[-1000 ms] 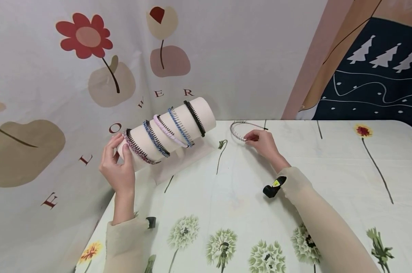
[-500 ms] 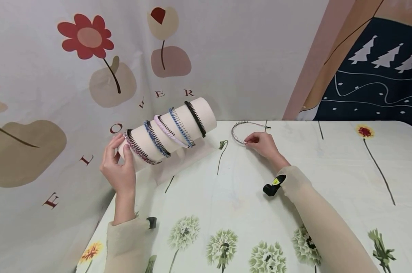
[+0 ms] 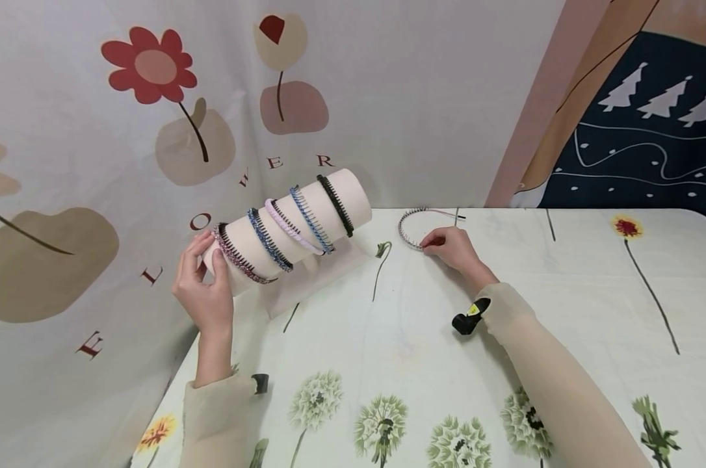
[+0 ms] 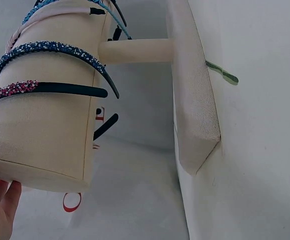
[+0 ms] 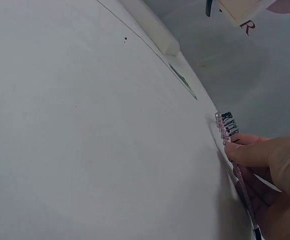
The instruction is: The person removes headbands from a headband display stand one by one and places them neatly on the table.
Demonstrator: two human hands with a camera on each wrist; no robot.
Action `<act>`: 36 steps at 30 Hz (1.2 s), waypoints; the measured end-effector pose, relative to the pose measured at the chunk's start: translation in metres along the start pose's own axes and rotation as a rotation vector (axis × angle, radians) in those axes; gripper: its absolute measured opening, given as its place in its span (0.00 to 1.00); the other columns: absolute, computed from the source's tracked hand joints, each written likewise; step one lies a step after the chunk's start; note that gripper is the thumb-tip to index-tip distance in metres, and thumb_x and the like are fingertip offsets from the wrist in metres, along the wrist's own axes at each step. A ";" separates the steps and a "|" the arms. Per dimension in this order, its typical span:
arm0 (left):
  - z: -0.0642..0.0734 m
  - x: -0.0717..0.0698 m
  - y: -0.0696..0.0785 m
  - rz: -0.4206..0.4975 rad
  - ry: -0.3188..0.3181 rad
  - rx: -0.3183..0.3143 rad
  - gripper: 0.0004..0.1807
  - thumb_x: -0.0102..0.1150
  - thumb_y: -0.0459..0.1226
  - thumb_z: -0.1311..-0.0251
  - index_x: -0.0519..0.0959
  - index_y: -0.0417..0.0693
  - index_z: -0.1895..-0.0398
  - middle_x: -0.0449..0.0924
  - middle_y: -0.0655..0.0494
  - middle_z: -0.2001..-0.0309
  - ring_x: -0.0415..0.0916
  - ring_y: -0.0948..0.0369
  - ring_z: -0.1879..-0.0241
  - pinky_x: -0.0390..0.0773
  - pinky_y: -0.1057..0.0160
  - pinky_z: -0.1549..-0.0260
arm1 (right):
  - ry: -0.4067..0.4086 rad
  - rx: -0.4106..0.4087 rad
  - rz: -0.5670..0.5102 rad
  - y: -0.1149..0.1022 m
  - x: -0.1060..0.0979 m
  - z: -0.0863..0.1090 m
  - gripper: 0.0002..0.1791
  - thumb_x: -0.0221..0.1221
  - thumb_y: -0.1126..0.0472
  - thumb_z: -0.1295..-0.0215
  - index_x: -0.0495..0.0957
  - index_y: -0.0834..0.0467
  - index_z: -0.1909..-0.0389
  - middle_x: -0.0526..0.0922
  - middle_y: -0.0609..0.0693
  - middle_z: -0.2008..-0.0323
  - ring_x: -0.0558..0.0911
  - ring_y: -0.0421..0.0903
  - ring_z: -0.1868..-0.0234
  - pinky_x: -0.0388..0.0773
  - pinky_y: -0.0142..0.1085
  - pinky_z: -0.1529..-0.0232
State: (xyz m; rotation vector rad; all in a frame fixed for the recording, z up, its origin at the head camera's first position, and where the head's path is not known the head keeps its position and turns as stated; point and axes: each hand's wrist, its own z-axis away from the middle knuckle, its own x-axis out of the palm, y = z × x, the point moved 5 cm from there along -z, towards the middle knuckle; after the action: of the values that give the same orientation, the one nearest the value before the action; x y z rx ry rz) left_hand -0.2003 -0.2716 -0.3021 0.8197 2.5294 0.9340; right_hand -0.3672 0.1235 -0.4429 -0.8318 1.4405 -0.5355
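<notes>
A padded cream roll-shaped headband stand (image 3: 353,192) leans up to the right at the left of the table. My left hand (image 3: 203,283) holds its lower left end, thumb on the near side and fingers at the far edge. Several headbands ride on the roll: a pink-and-black beaded one (image 4: 16,90) nearest that hand, a blue beaded one (image 4: 50,46), a pale pink one (image 3: 291,227), a light blue one and a black one (image 3: 335,207). My right hand (image 3: 452,250) pinches a pinkish beaded headband with comb teeth (image 3: 408,234) near the table's back edge, thumb on its beaded band.
The stand's flat padded base (image 4: 194,90) rests on a white flower-printed tablecloth (image 3: 400,344). Behind the table hangs a printed curtain (image 3: 423,97), with a dark tree-patterned cloth (image 3: 651,149) at the back right.
My right hand has come slightly nearer with the headband, whose free end has turned a little. My left hand stays on the end of the roll.
</notes>
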 end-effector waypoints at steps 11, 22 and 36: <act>0.000 0.000 -0.003 -0.016 -0.002 -0.015 0.12 0.57 0.27 0.38 0.83 0.31 0.53 0.84 0.44 0.46 0.79 0.59 0.41 0.79 0.74 0.46 | -0.019 -0.009 0.033 0.000 -0.001 0.000 0.07 0.65 0.67 0.38 0.87 0.59 0.60 0.88 0.58 0.58 0.82 0.53 0.54 0.77 0.46 0.46; 0.000 0.000 -0.004 -0.008 -0.001 -0.007 0.12 0.57 0.27 0.38 0.82 0.30 0.54 0.84 0.42 0.46 0.79 0.54 0.40 0.79 0.73 0.46 | -0.031 -0.027 0.063 -0.003 -0.001 0.003 0.08 0.63 0.69 0.37 0.86 0.61 0.58 0.87 0.59 0.57 0.82 0.53 0.54 0.78 0.45 0.49; 0.000 0.000 -0.001 0.012 0.002 -0.006 0.12 0.57 0.26 0.39 0.82 0.29 0.54 0.84 0.41 0.47 0.79 0.51 0.40 0.79 0.74 0.46 | -0.016 -0.024 0.068 -0.004 -0.004 0.006 0.09 0.63 0.67 0.36 0.85 0.61 0.57 0.87 0.59 0.57 0.82 0.52 0.56 0.79 0.43 0.52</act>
State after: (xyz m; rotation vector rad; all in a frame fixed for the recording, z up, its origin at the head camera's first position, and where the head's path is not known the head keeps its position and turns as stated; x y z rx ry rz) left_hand -0.2003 -0.2725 -0.3025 0.8336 2.5248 0.9471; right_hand -0.3605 0.1248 -0.4379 -0.8012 1.4575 -0.4599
